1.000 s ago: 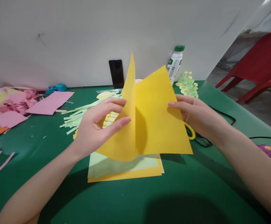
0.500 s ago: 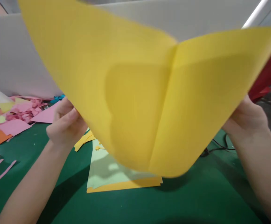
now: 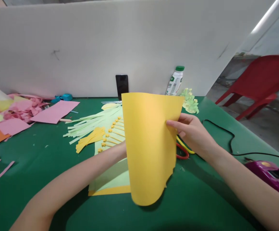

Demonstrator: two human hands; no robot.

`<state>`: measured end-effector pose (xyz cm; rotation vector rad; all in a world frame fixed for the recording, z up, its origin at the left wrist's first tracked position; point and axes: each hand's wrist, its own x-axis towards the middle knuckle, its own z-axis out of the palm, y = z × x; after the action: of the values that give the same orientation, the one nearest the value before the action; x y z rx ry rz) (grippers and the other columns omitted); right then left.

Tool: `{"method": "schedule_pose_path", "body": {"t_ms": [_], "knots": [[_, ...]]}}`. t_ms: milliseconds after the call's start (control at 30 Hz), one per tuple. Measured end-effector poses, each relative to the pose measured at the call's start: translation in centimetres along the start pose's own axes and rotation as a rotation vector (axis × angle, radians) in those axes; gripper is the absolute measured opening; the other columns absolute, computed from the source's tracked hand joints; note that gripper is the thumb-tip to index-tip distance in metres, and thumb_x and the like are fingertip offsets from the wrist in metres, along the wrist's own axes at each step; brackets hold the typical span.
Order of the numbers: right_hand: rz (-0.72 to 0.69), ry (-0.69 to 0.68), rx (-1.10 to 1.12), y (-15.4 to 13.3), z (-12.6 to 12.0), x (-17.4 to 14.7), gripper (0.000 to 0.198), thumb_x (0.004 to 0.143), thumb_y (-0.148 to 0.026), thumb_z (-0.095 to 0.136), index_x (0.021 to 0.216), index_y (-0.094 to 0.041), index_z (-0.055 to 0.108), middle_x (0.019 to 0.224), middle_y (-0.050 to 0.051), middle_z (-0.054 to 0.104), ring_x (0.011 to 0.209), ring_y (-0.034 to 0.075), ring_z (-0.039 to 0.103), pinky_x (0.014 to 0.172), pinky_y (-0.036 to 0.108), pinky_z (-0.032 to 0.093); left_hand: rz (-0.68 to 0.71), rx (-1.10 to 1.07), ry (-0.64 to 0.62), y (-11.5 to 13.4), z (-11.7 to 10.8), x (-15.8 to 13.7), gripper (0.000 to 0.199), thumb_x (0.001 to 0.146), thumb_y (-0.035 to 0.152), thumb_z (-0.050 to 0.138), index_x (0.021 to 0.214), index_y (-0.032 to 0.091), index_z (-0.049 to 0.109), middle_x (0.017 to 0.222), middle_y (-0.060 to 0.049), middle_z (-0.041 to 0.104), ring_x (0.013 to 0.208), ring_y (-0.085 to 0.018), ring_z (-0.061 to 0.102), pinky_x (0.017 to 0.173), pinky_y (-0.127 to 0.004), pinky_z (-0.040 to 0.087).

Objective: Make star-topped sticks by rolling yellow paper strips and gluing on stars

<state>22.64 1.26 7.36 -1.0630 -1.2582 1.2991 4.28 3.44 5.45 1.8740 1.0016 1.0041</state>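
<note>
A large yellow sheet of paper (image 3: 149, 141), bent into a curve, stands up over the table before me. My right hand (image 3: 188, 128) pinches its right edge between thumb and fingers. My left forearm reaches behind the sheet, so my left hand is hidden. Under and left of the sheet lie pale green paper (image 3: 112, 175) and a yellow-orange sheet (image 3: 108, 190). On the green paper rests a row of small yellow flowers on thin stems (image 3: 110, 131). Scissors with red and yellow handles (image 3: 184, 152) show partly behind the sheet.
Fringed green strips (image 3: 86, 123) and yellow strips (image 3: 91, 138) lie to the left, with pink paper (image 3: 55, 111) and scraps beyond. A phone (image 3: 122, 86) and bottle (image 3: 176, 81) lean on the white partition. A cord (image 3: 232, 138) runs to a purple tool (image 3: 266, 176) at right.
The yellow sheet has come down from in front of my view and is now curled upright. My left hand has moved right, behind it; my right hand has moved inward.
</note>
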Motion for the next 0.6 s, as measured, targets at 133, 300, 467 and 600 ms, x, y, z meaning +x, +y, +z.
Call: {"method": "schedule_pose_path", "body": {"t_ms": [133,300,467,600], "knots": [[-0.049,0.193,-0.1,-0.9,-0.2,-0.3,0.014,0.069,-0.032,0.069,0.081,-0.026,0.066,0.093,0.001,0.067,0.083,0.019,0.064,0.073,0.033,0.054,-0.082,-0.274,-0.054,-0.6,-0.6,0.4,0.063,0.091,0.051,0.006,0.113,0.014,0.052,0.104,-0.012,0.065,0.088,-0.023,0.064,0.07,-0.034,0.053],[-0.093,0.246,-0.13,-0.4,0.2,-0.2,0.016,0.07,-0.032,0.067,0.084,-0.025,0.063,0.095,0.002,0.066,0.085,0.02,0.063,0.075,0.035,0.054,-0.218,-0.622,-0.01,-1.6,-1.3,0.2,0.044,0.084,0.052,0.041,0.108,0.018,0.056,0.095,-0.007,0.067,0.087,-0.02,0.062,0.071,-0.03,0.049],[-0.108,0.27,-0.2,-0.9,-0.8,0.5,0.043,0.075,-0.041,0.06,0.114,-0.028,0.047,0.102,0.003,0.063,0.083,0.018,0.062,0.061,0.028,0.051,-0.295,-0.527,-0.047,-1.6,-2.4,0.0,0.027,0.078,0.043,0.056,0.085,0.017,0.061,0.085,-0.004,0.067,0.073,-0.014,0.061,0.064,-0.023,0.046],[-0.081,0.207,-0.326,-1.5,-2.7,1.3,0.04,0.079,-0.048,0.051,0.112,-0.027,0.048,0.108,0.003,0.059,0.085,0.016,0.059,0.061,0.026,0.049,-0.419,-0.361,-0.288,-0.6,-3.9,0.3,0.026,0.071,0.04,0.064,0.069,0.015,0.062,0.066,-0.002,0.063,0.054,-0.011,0.055,0.048,-0.021,0.039]]}}
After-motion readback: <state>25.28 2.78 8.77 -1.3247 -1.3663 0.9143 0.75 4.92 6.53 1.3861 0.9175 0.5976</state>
